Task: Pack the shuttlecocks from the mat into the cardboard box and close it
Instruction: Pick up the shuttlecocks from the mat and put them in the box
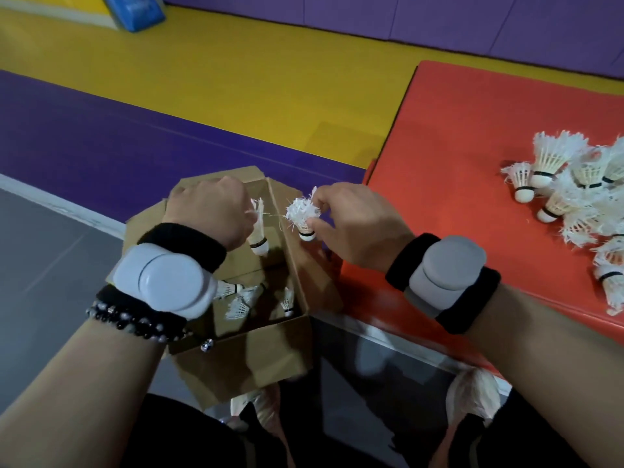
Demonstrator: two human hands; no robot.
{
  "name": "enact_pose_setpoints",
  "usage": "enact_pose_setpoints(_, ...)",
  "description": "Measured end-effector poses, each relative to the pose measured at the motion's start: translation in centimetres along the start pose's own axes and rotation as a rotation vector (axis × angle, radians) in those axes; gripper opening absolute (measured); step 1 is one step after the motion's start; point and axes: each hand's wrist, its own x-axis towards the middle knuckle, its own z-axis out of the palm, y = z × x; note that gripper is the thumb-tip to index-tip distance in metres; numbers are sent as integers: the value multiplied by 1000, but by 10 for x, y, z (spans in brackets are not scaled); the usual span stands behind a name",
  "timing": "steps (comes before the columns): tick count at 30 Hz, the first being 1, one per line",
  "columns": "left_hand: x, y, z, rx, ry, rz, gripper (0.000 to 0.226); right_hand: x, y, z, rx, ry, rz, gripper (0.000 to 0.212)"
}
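An open cardboard box (270,346) stands on the floor beside the red mat (456,157), its flaps spread outward. Several white shuttlecocks (243,304) lie on its bottom. My left hand (212,211) hovers over the box opening and pinches a worn shuttlecock (259,236) by its feathers, cork end down. My right hand (351,224) holds a frayed shuttlecock (302,217) by the feathers just above the box's right wall. A pile of several shuttlecocks (577,194) lies on the mat at the far right.
Purple, yellow and grey floor mats surround the box. A blue padded block (135,11) sits at the top left. My knees and shoes (260,407) are below the box. Both wrists wear black bands with grey devices.
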Motion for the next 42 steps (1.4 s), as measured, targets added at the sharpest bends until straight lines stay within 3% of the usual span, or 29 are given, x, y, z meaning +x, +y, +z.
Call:
enact_pose_setpoints(4, 0, -19, -3, 3, -32, -77, 24, 10, -23, 12, 93, -52, -18, 20)
enact_pose_setpoints(7, 1, -17, -3, -14, -80, -97, 20, 11, -28, 14, 110, -73, -27, 31)
enact_pose_setpoints(15, 5, -3, -1, -17, -92, -34, 20, 5, -14, 6, 73, -83, -35, 33)
enact_pose_setpoints(27, -1, 67, -9, -42, -69, 166, 23, -25, 33, -30, -65, -94, 95, 48)
enact_pose_setpoints(42, -16, 185, 6, -170, -24, 417, 22, -96, 113, -81, -165, -64, 266, 49)
